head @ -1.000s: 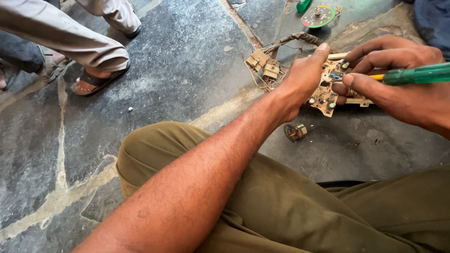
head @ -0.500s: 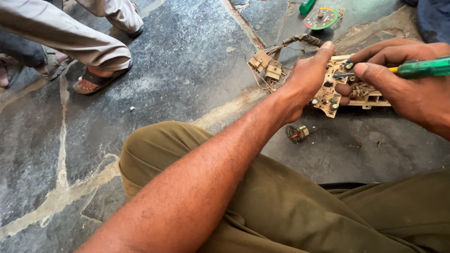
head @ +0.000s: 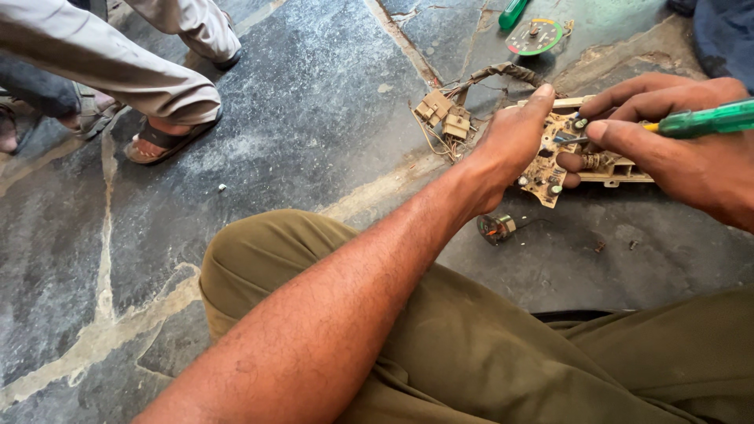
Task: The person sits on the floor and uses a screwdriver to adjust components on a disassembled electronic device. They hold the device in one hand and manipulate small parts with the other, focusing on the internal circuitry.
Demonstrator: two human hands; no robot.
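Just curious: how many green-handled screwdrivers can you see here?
2. One screwdriver is in the right hand, tip on the circuit board. Another lies on the floor at the top edge, partly cut off.

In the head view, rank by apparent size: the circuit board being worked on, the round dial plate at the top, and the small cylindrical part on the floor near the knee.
1. Circuit board, largest, though partly covered by the left hand and right hand.
2. Round dial plate; it lies farther off, so its true size is unsure.
3. Small cylindrical part, smallest.
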